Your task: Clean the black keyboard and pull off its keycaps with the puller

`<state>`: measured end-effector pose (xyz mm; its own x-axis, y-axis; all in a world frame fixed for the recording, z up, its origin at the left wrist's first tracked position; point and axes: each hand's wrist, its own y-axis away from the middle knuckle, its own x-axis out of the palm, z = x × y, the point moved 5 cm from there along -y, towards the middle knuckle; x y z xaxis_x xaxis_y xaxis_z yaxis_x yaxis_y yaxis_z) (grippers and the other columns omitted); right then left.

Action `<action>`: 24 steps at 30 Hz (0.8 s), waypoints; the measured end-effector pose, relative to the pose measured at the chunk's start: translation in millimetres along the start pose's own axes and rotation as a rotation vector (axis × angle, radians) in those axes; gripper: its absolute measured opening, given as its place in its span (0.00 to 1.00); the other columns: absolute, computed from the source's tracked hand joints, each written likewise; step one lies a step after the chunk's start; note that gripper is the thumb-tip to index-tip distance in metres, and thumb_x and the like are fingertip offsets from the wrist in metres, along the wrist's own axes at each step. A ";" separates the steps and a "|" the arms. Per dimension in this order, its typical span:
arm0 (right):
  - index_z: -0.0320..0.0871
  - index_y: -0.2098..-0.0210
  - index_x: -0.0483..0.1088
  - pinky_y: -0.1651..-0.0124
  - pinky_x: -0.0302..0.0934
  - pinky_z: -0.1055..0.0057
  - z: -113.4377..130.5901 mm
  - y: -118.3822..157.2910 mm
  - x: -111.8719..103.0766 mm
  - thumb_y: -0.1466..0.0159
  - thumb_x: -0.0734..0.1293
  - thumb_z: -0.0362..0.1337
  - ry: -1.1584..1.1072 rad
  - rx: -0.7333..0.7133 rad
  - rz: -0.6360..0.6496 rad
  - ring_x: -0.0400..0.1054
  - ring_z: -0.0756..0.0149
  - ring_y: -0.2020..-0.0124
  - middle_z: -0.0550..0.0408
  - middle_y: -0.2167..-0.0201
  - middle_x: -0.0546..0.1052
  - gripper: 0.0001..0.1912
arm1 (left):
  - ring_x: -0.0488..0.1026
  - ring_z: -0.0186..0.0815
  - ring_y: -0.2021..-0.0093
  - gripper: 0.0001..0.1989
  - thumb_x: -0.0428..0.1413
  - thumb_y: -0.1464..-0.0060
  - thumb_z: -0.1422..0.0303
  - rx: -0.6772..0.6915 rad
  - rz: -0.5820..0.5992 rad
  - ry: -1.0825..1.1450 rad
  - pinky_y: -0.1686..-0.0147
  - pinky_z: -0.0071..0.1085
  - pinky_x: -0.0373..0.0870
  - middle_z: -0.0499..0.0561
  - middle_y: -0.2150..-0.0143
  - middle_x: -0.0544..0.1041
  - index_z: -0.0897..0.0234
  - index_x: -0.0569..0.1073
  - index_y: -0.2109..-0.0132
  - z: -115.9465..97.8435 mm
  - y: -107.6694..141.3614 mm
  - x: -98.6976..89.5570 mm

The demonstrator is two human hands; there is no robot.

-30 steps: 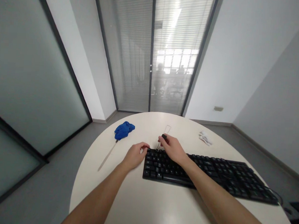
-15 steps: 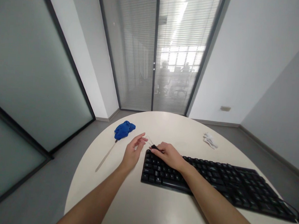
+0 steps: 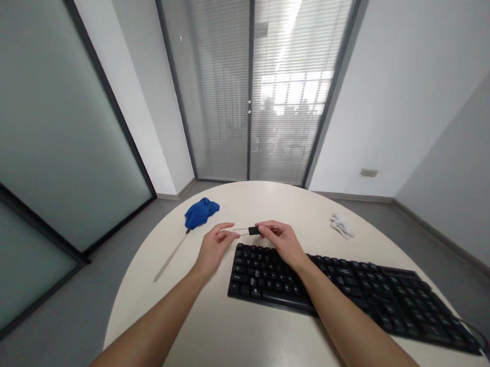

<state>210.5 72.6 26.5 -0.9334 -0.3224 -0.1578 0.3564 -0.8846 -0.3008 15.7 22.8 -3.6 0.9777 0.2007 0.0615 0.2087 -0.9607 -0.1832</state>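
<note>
I had the right hand (image 3: 282,241) pinching a black-handled metal-wire tool (image 3: 254,230), seemingly angled to meet the left hand (image 3: 212,250), fingers half-parted, hold unclear.

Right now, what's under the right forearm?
Keyboard, showing on both sides of the right forearm, then table nearer the person. Keys directly beneath are covered, so I can't see them.

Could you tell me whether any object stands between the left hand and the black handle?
Nothing visible does: only thin wires span the gap between the left hand and the black handle, which the right hand holds. The keyboard lies nearer the wearer.
</note>
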 end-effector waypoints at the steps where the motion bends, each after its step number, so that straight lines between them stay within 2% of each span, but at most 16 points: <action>1: 0.41 0.59 0.80 0.57 0.63 0.64 -1.6 -0.8 0.0 0.39 0.70 0.51 -0.013 -0.010 0.001 0.72 0.61 0.65 0.51 0.67 0.81 0.20 | 0.79 0.39 0.59 0.18 0.65 0.51 0.61 -0.008 0.035 -0.017 0.52 0.34 0.70 0.53 0.64 0.82 0.65 0.75 0.55 -0.5 2.1 3.9; 4: 0.41 0.58 0.80 0.55 0.63 0.64 -4.3 -1.5 5.1 0.38 0.69 0.50 0.009 -0.027 0.082 0.73 0.60 0.62 0.51 0.63 0.81 0.19 | 0.79 0.41 0.56 0.14 0.65 0.50 0.62 0.016 0.115 -0.078 0.51 0.36 0.71 0.57 0.58 0.82 0.66 0.78 0.59 -2.7 6.3 11.4; 6: 0.41 0.57 0.79 0.54 0.64 0.64 -4.4 -1.2 8.0 0.37 0.68 0.50 0.040 -0.028 0.111 0.73 0.59 0.60 0.51 0.61 0.81 0.19 | 0.78 0.42 0.54 0.13 0.64 0.49 0.64 0.038 0.160 -0.149 0.49 0.38 0.71 0.57 0.55 0.82 0.65 0.79 0.57 -3.9 5.9 11.2; 10: 0.41 0.59 0.78 0.53 0.64 0.64 -3.2 -0.2 9.4 0.34 0.65 0.49 0.147 -0.030 0.068 0.73 0.58 0.56 0.49 0.59 0.81 0.19 | 0.77 0.42 0.53 0.15 0.62 0.50 0.71 0.041 0.132 -0.382 0.51 0.38 0.71 0.57 0.50 0.80 0.64 0.79 0.53 -4.6 -0.7 -3.8; 13: 0.41 0.62 0.77 0.51 0.63 0.64 -1.9 1.6 12.9 0.34 0.64 0.47 0.236 -0.048 0.076 0.73 0.58 0.56 0.49 0.60 0.81 0.17 | 0.77 0.42 0.54 0.15 0.61 0.50 0.74 -0.007 0.141 -0.431 0.53 0.37 0.72 0.58 0.52 0.81 0.66 0.78 0.53 -0.4 -2.7 -10.8; 16: 0.43 0.63 0.77 0.49 0.62 0.65 0.4 3.4 17.4 0.32 0.64 0.46 0.319 -0.092 0.115 0.74 0.59 0.56 0.51 0.61 0.81 0.15 | 0.79 0.41 0.56 0.14 0.61 0.49 0.72 -0.049 0.182 -0.411 0.54 0.36 0.73 0.59 0.56 0.82 0.68 0.78 0.54 5.2 -0.5 -8.8; 24: 0.44 0.61 0.78 0.55 0.62 0.67 7.0 5.7 25.6 0.31 0.64 0.45 0.526 -0.164 0.169 0.74 0.60 0.62 0.52 0.66 0.81 0.14 | 0.78 0.40 0.61 0.12 0.59 0.47 0.68 -0.039 0.252 -0.525 0.57 0.34 0.72 0.55 0.60 0.83 0.67 0.81 0.57 0.6 2.6 -4.4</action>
<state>188.4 56.9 27.4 -0.7308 -0.2071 -0.6504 0.5402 -0.7579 -0.3657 12.0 19.6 -4.9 0.8791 0.0240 -0.4761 -0.0228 -0.9955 -0.0923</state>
